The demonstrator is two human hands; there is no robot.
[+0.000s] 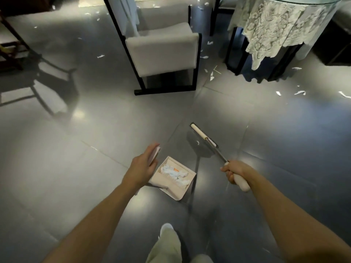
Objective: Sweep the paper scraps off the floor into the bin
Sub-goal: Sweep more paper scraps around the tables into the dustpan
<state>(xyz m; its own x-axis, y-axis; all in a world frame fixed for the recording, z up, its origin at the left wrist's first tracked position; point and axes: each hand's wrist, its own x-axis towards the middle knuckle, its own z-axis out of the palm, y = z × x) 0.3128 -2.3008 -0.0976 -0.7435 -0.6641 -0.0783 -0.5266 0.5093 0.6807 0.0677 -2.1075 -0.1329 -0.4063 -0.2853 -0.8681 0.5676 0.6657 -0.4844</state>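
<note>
On the far left a dark wooden frame stands at the edge of the glossy grey floor, which mirrors it. Nearer the middle, the left hand is closed over the top of the dustpan's pale upright handle, fingers folded across its end. The dustpan sits on the floor just below and right of that hand, its mouth turned toward the broom, and a heap of white paper scraps (one bit of orange among them) lies inside it. Beyond it stands a grey upholstered chair on a black frame, with a few loose scraps to its left.

Right of the dustpan, the broom has its cream head down on the floor, a single scrap lying just beside it. Its metal shaft slants back to the right hand, which grips the white handle with all fingers wrapped round it.

Further right a surface draped in a lace cloth stands on dark legs, and more torn pieces lie scattered on the floor near it, well apart from the broom.
</note>
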